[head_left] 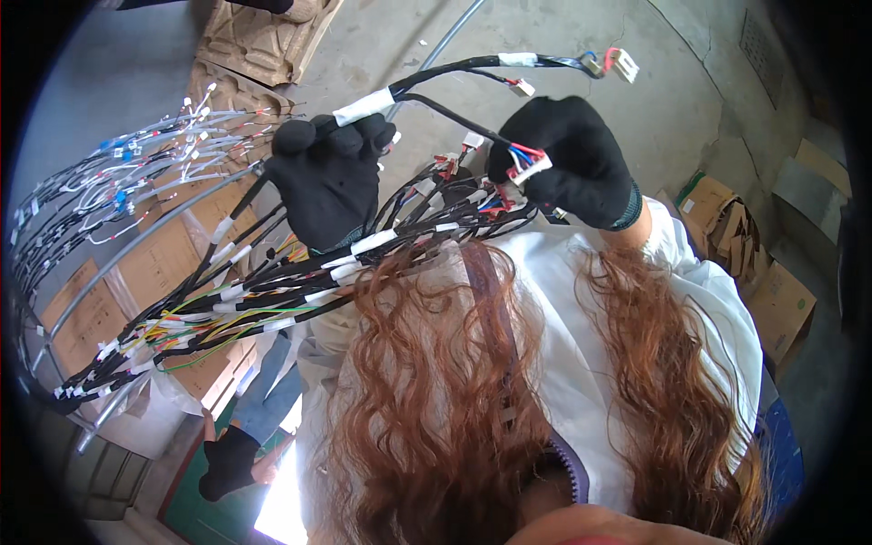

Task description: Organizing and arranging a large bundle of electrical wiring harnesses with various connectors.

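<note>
My left hand [329, 186], in a black glove, has its fingers curled round a black wire harness [436, 71]. A white label [363, 106] wraps the harness just beyond these fingers. My right hand [570, 163], also black-gloved, is closed on a thinner branch of the same harness. At its fingertips shows a white connector [530, 170] with red and blue wires. Another pale connector [625, 65] ends the main branch at the upper right, and a small one [521, 88] hangs between. Below my hands lies a thick bundle of harnesses [300, 277] with white labels.
A grey metal rack [91, 436] carries the bundle; more grey cables [118, 173] hang at the left. Cardboard boxes [150, 254] stand beneath. A moulded brown pallet [259, 41] lies beyond. Cardboard [727, 218] is stacked at the right. Another person's black-gloved hand [229, 465] shows lower left.
</note>
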Motion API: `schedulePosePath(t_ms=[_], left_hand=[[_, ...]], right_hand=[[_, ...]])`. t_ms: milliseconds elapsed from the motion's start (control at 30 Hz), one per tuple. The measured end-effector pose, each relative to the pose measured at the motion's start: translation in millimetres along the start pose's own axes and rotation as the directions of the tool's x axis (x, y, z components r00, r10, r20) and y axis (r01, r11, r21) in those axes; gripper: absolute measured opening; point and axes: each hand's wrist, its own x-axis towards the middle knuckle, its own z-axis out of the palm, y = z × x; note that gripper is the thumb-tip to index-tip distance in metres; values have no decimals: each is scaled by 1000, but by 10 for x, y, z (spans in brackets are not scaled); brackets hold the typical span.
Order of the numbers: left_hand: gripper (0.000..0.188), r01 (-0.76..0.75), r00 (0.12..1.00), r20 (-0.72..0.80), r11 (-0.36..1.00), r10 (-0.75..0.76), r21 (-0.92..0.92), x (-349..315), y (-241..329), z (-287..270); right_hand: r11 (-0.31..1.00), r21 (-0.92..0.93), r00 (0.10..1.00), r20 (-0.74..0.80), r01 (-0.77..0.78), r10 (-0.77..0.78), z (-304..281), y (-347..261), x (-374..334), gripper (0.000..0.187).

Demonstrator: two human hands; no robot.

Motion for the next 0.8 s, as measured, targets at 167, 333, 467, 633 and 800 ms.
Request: schedulePosePath(t_ms=[167,333,467,633,800], left_hand=[[37,13,965,-263,1000,-12,1,-76,-108,-50],[34,19,961,-275,999,-30,-42,-130,-72,10],[34,7,971,-240,998,-21,-61,-116,-86,-27],[34,-13,979,-201,994,-9,-110,-76,-98,-51],[35,-13,977,-215,995,-9,-102,-87,-74,-89]], right_hand=[[931,358,971,-236,67,21,186,-107,83,45],[969,226,978,-159,-99,137,215,-237,250,31],[962,259,974,-184,-84,134,269,-233,296,25],[989,148,987,-156,-5,28,258,-228,330,28],[942,-325,990,-75,86,-116,175,-130,266,31]])
